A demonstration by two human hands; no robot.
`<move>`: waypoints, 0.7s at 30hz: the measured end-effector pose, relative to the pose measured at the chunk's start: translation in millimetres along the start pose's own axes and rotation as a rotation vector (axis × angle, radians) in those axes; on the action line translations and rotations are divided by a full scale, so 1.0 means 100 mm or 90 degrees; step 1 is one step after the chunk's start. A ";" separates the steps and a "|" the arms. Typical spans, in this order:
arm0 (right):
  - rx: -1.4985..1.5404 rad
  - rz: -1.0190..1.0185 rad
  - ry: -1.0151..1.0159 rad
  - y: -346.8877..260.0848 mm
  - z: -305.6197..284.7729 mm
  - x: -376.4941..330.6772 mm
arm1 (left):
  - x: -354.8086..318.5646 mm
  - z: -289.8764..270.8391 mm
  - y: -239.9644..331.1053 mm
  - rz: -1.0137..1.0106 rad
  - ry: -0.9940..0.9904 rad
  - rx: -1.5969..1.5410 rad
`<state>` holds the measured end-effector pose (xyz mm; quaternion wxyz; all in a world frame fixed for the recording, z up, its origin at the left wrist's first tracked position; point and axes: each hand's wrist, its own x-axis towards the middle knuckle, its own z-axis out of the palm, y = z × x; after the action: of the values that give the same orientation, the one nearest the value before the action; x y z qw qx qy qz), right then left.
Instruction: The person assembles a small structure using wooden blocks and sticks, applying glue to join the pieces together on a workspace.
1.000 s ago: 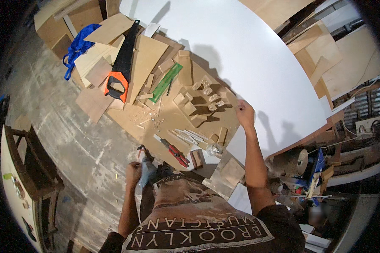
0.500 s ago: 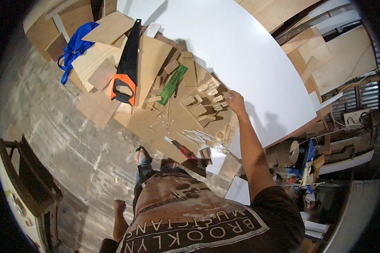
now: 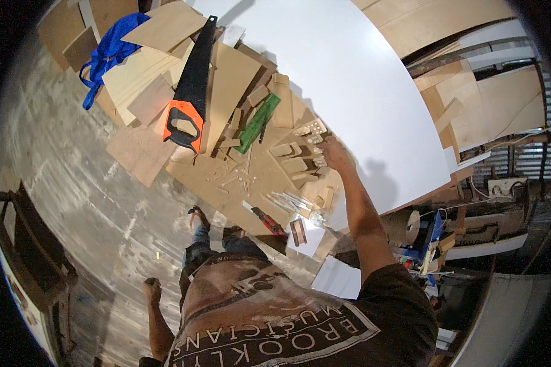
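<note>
A: Right hand? State and location.
B: Right hand (image 3: 337,153) reaches over the board (image 3: 220,199), fingers bent downward at the pieces (image 3: 314,129). Cannot tell whether it grips one; the fingertips are partly hidden.
A: Describe the pieces.
B: Small, pale, blocky, dotted on the visible faces. Clustered near the board's edge, beside the smooth white panel (image 3: 367,79).
A: Left hand?
B: Left hand (image 3: 152,284) hangs low over the grey, streaked floor (image 3: 122,202), well apart from the board. Fingers curled into a loose fist; contents, if any, not visible.
A: Materials near the pieces?
B: Plain tan blocks (image 3: 295,164), square-edged, just below them. Nearer the body, slim white strips (image 3: 288,200) in a loose fan, and a clear, shiny jar (image 3: 316,218).
A: Tools?
B: Cutter (image 3: 267,220), red and black, by the near edge. Ruler (image 3: 258,122), flat, glossy green. Saw (image 3: 193,85), long tapering black blade, orange grip, resting on flat wood offcuts (image 3: 226,79). Curled shavings (image 3: 231,178) lie scattered mid-board.
</note>
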<state>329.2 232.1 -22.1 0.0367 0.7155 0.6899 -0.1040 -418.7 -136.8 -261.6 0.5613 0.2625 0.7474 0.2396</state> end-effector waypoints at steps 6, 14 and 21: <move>-0.009 -0.041 -0.031 0.02 0.12 0.11 | -0.39 0.05 -0.39 -0.050 0.027 0.028; -0.049 -0.038 -0.075 0.09 0.21 0.12 | -0.64 0.27 -0.29 -0.061 0.026 0.078; -0.051 -0.004 -0.101 -0.04 0.12 0.11 | -0.54 0.17 -0.42 -0.037 0.015 0.066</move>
<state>324.4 241.2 -35.6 0.1196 0.7005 0.6910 -0.1323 -394.8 -202.4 -255.0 0.5450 0.2662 0.7727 0.1871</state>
